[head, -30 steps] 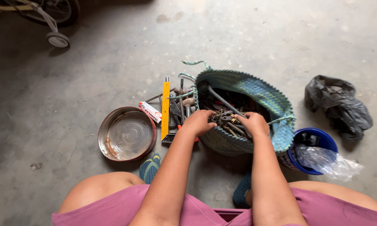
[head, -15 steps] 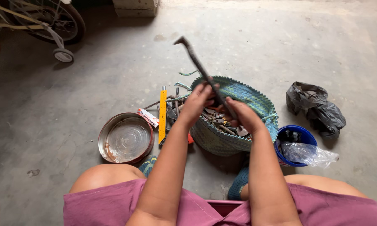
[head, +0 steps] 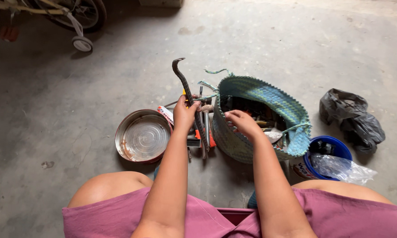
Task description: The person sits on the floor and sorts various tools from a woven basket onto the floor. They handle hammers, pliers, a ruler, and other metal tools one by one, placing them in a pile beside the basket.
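Note:
My left hand (head: 184, 112) grips a long dark metal bar with a hooked end (head: 182, 78), held out over the pile of tools (head: 203, 128) on the floor left of the basket. My right hand (head: 240, 123) rests on the near rim of the woven blue-green basket (head: 269, 94), fingers curled over the edge. Inside the basket lie several rusty hand tools (head: 255, 113). A yellow ruler lies under my left hand, mostly hidden.
A round rusty metal tin (head: 142, 136) sits on the concrete floor at left. A blue bucket (head: 328, 150) with a clear plastic bag (head: 341, 168) stands right of the basket, a crumpled black bag (head: 352, 118) beyond it. A small bicycle wheel (head: 82, 44) is at top left.
The hooked bar has come out of the basket and moved left over the tool pile, now in my left hand alone. My right hand let go of it and moved to the basket rim.

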